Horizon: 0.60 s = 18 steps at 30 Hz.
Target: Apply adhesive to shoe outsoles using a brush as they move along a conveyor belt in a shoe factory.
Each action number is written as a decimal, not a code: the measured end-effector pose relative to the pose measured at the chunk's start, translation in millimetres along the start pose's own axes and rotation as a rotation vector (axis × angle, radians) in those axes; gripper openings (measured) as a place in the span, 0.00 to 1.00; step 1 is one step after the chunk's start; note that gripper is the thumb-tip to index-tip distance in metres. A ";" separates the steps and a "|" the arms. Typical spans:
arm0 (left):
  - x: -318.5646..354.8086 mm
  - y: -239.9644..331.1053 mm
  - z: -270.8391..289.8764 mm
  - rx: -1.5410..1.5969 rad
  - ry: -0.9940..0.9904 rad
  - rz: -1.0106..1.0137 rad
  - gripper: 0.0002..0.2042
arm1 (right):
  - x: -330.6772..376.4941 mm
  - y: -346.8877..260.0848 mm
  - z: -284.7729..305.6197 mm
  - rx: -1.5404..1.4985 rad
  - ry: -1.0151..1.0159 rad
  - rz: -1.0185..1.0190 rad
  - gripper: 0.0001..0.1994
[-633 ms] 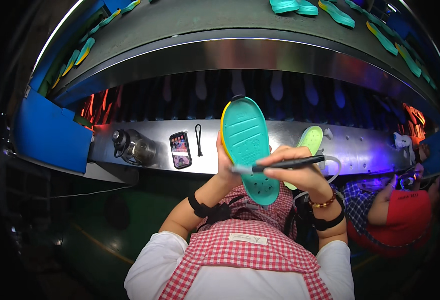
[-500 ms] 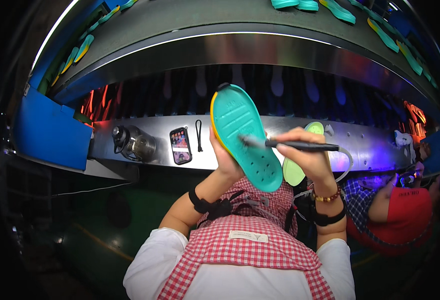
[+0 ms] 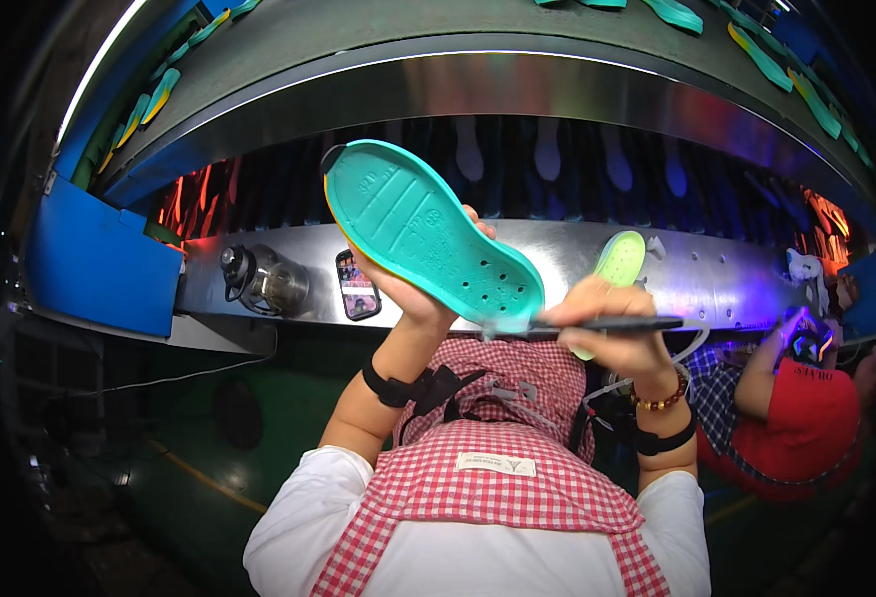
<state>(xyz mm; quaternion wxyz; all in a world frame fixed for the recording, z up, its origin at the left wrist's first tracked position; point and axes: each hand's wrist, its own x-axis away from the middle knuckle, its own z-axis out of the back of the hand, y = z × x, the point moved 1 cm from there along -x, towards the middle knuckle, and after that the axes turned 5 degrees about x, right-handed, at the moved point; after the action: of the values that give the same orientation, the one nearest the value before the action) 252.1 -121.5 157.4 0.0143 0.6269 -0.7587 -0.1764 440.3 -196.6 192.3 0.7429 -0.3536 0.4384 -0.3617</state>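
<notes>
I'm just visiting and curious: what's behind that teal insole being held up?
Behind the teal insole are the left hand holding it, a steel ledge and dark slats with pale sole shapes. How the fingers grip its back is covered.

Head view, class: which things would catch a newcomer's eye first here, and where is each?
A teal insole is held up at centre by the left hand, and the right hand lays a dark pen-like tool at its lower end. Behind it, a pale green insole rests on the metal ledge. A phone stands to the left.
</notes>
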 end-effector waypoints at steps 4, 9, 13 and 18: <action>-3.1 5.0 3.7 -0.045 -0.087 -0.013 0.45 | 4.6 2.5 -4.0 0.049 0.064 -0.001 0.11; -1.2 9.7 -3.4 -0.127 0.003 0.013 0.46 | 7.6 11.0 1.5 -0.008 0.162 -0.126 0.11; -4.1 12.9 -0.8 -0.080 -0.204 0.014 0.47 | 7.6 5.4 -7.1 -0.030 -0.052 -0.042 0.13; 1.2 14.9 -25.3 -0.071 -0.082 0.060 0.44 | 8.8 14.9 -9.5 -0.661 0.145 -0.285 0.09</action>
<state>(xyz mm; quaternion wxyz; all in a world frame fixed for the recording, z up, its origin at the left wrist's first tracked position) 243.9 -126.7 185.1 0.0106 0.5953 -0.7704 -0.2281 438.2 -198.7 172.8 0.4977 -0.6056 0.5294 -0.3244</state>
